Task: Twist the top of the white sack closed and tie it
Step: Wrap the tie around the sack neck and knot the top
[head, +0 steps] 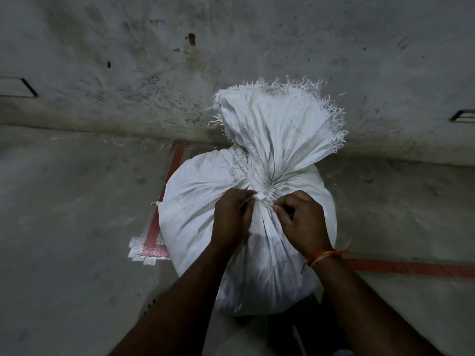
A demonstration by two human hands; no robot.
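Observation:
A full white woven sack (195, 201) stands on the floor in front of me. Its top is gathered into a narrow neck, and the frayed mouth (280, 116) fans out above it. A white tie (261, 196) circles the neck, with a small knot or clasp showing between my hands. My left hand (231, 217) pinches one strand of the tie just left of the neck, fingers curled. My right hand (300, 219) has its fingers curled at the right side of the neck and seems to pinch the other end, which I cannot make out clearly.
A stained grey wall (231, 60) rises right behind the sack. Red tape lines (411, 268) mark the concrete floor, with a patch of white tape (140, 251) at the left corner. The scene is dim.

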